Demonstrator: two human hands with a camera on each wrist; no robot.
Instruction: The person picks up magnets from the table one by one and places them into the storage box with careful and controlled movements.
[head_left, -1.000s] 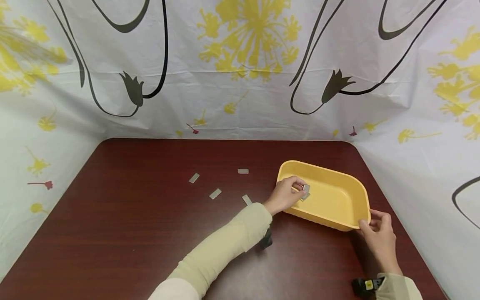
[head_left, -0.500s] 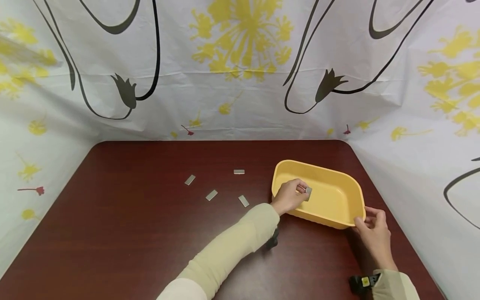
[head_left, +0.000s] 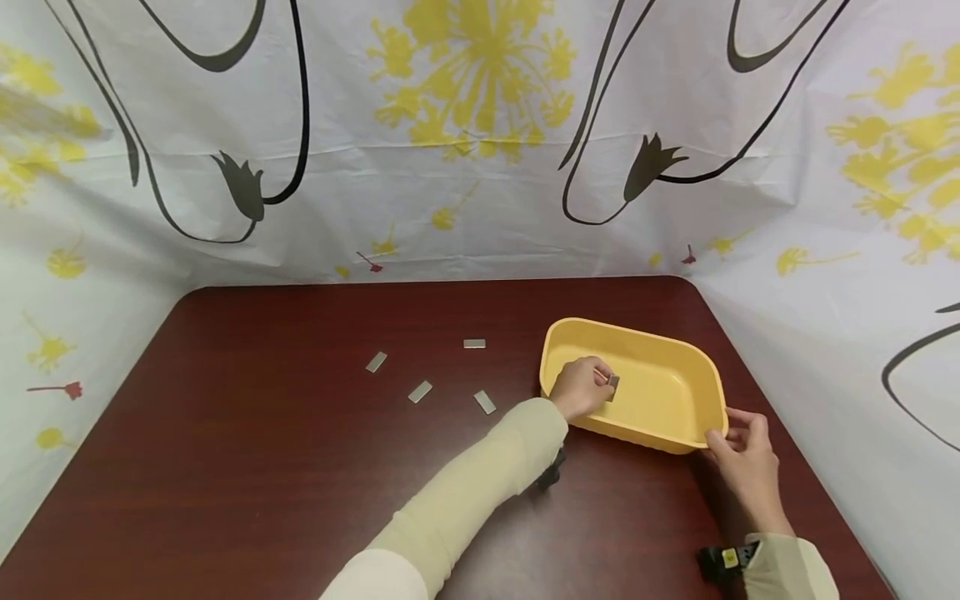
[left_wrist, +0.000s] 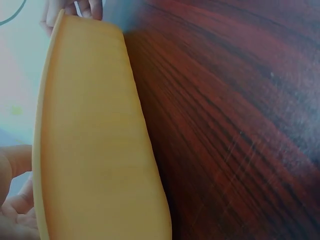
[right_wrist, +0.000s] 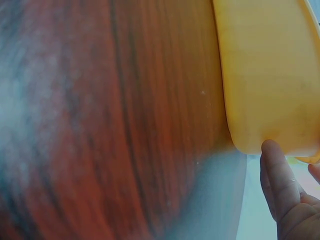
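Note:
In the head view, the yellow plastic tub (head_left: 660,437) stands at the right side of the table. My left hand (head_left: 579,388) reaches over its near-left rim and pinches a small flat grey metal rectangle (head_left: 613,382) low inside. At the tub's near-right corner, my right hand (head_left: 750,471) holds the rim between thumb and fingers. The left wrist view shows the tub's outer wall (left_wrist: 100,125), with my left fingers (left_wrist: 20,162) behind the rim. In the right wrist view, a finger (right_wrist: 280,175) of my right hand touches the tub's outside corner.
Several similar metal rectangles lie left of the tub on the dark red wood table (head_left: 262,467): one at the back (head_left: 474,343), one nearest the sleeve (head_left: 485,402), others farther left (head_left: 420,392). A patterned white curtain (head_left: 420,192) hangs around the table's back and sides.
My left hand has shifted slightly right and deeper into the tub, with the metal rectangle still pinched. My right hand keeps its hold on the corner. The head view has turned a little right.

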